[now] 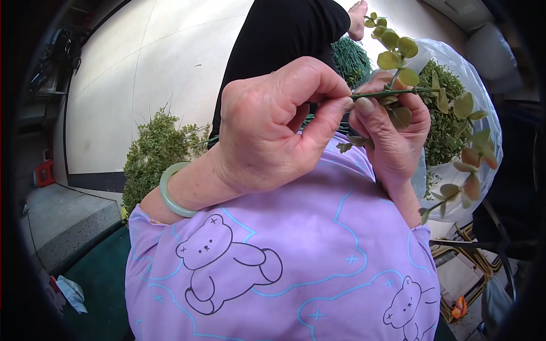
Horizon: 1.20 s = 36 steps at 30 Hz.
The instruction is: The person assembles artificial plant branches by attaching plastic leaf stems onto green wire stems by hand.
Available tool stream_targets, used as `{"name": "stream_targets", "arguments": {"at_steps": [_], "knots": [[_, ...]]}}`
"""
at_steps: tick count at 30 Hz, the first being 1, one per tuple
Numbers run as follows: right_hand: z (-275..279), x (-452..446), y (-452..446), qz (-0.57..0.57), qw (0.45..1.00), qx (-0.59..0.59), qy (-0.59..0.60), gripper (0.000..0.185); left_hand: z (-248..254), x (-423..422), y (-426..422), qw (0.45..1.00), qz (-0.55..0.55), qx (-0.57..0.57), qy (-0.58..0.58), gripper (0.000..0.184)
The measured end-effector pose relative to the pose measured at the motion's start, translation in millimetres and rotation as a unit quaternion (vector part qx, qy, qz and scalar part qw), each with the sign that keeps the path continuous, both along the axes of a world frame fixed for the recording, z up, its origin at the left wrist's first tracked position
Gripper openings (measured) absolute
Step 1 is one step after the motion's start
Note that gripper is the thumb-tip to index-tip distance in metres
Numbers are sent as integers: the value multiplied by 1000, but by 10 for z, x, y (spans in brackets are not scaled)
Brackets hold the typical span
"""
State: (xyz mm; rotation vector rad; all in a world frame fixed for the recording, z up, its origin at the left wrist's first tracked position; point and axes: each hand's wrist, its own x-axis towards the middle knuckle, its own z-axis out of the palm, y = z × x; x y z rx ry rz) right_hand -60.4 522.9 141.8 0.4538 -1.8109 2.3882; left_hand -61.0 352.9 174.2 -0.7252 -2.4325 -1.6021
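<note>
A leafy artificial sprig [463,105] with round green leaves, some tinged orange, spreads up and to the right from my fingers. My left hand [284,122], with a pale green bangle [165,190] on its wrist, pinches the end of the dark green stem between thumb and forefinger. Close beside it, my right hand [392,128] grips the same stem where the leafy branches fork, thumb in front. The two hands' fingertips nearly meet. Part of the right hand's fingers is hidden behind leaves and stem.
Small-leaved greenery [153,153] lies at the left. At the right, a clear plastic bag [489,136] holds more greenery [446,133]. A dark green bundle [351,59] lies near a bare foot [358,20]. Folded metal-framed items [469,261] stand at the lower right.
</note>
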Motion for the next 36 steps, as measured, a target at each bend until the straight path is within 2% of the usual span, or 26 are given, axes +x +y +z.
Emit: {"name": "stream_targets", "arguments": {"at_steps": [2,4,6,8,10,13,14,17,18,21,22,25,26,28,29,30,31,32,36], "knots": [[51,17,-39,-20,998,20,-47,24,-43,-50,5,1000,-4,18,-15,10],[1,-78,16,2,1000,20,-17,19,-131,-118,-2,998,-21,53,-36,10],[-22,-151,47,14,1000,-3,-4,19,-154,-179,59,979,-38,168,-105,5],[71,-177,73,13,999,38,-12,21,-129,-197,62,946,-56,260,-183,6],[130,-145,65,11,997,60,-56,22,-139,-207,5,950,-79,229,-195,9],[154,-135,106,-2,988,157,-11,22,-186,-210,-61,964,-98,157,-190,9],[23,-172,110,37,999,16,-11,23,-186,-195,-56,969,-92,141,-181,9],[178,-160,111,-11,968,251,-13,22,-173,-188,-51,983,-75,92,-143,8],[99,-140,114,20,992,121,-40,22,-169,-178,-52,986,-72,75,-130,8],[-35,-147,225,22,985,165,-37,21,-157,-155,-47,995,-62,21,-80,6],[-116,-109,181,14,995,93,-43,24,-154,-151,-44,996,-60,1,-61,5],[-54,-123,161,27,994,92,-61,27,-168,-161,-33,996,-65,-2,-60,9],[-13,-137,125,10,994,57,-87,19,-169,-162,-24,983,-99,75,-137,11],[85,-190,165,54,995,15,-79,20,-170,-170,-5,919,-161,223,-283,17],[102,-211,204,75,994,-6,-77,21,-179,-187,-22,881,-192,256,-347,20],[29,-233,239,30,999,-5,-30,22,-195,-214,-51,837,-223,288,-409,23],[25,-259,277,44,998,-7,-35,23,-216,-240,-78,785,-253,317,-468,26],[3,-273,310,48,998,25,-22,26,-269,-257,-98,775,-277,328,-463,30],[73,-285,229,-20,996,78,46,34,-154,-220,-58,846,-213,276,-403,26]]}}
